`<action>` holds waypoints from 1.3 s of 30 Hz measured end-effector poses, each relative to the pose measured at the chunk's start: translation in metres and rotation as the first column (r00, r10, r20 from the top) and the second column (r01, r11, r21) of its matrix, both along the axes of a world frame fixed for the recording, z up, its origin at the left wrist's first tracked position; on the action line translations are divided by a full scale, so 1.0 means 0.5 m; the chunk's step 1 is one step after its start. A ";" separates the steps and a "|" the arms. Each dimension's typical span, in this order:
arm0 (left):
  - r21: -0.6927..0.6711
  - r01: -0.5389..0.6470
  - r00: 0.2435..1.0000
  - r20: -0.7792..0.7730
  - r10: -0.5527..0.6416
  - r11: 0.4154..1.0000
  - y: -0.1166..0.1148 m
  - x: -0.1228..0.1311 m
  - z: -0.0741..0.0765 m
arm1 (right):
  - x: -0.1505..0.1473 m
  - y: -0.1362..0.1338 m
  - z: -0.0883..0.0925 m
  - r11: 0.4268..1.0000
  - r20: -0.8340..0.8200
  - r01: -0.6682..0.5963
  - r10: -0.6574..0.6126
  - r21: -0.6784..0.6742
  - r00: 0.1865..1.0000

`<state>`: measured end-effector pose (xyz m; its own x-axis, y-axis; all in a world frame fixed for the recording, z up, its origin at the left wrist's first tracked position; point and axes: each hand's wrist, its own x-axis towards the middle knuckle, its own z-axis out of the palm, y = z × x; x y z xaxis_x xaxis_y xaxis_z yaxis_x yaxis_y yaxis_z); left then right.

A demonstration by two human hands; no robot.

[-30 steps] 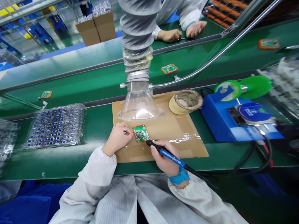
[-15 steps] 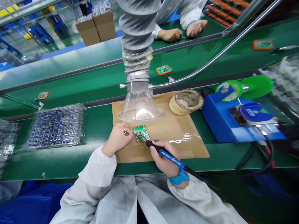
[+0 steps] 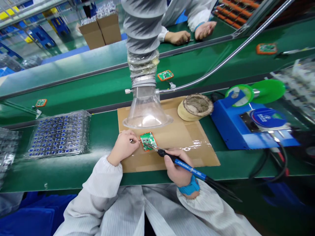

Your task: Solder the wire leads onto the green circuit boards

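Observation:
A small green circuit board (image 3: pixel 148 140) in an orange frame lies on a cardboard sheet (image 3: pixel 187 137). My left hand (image 3: pixel 124 146) pinches something thin, probably solder wire, against the board's left edge. My right hand (image 3: pixel 177 167) grips a blue soldering iron (image 3: pixel 183 165) like a pen, its tip on the board's left part. A clear fume funnel (image 3: pixel 146 111) hangs just behind the board.
A blue soldering station (image 3: pixel 248 126) with a green spool stands right, a tip-cleaning sponge pad (image 3: pixel 195 106) behind the cardboard. Trays of small blue parts (image 3: pixel 59 132) sit left. Framed boards (image 3: pixel 165 75) ride the conveyor behind. Another person's hands (image 3: pixel 189 32) work across it.
The boards on the conveyor have drifted left. My right hand and the iron's handle shifted slightly right and lower; the tip stays on the board. My left hand holds still.

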<state>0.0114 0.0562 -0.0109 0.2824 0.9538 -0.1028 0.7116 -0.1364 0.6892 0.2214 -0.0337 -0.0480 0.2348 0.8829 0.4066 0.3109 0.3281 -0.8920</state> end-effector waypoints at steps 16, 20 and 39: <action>0.053 0.087 0.990 -0.116 -0.081 0.995 -0.015 -0.005 0.016 | 0.000 0.015 -0.008 0.978 -0.144 0.179 -0.193 -0.107 0.971; -0.277 0.084 0.961 0.277 -0.005 0.957 0.011 -0.060 0.033 | 0.000 0.014 -0.005 0.979 -0.121 0.172 -0.185 -0.111 0.975; 0.268 -0.348 0.932 0.199 0.302 0.898 0.126 -0.131 -0.045 | -0.001 0.022 -0.007 0.982 -0.045 0.180 -0.182 -0.055 0.982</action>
<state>-0.0540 0.1192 -0.0335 -0.0586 0.9749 0.2148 0.6434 -0.1276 0.7549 0.2209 -0.0228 -0.0513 0.4112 0.8431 0.3465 0.3164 0.2244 -0.9217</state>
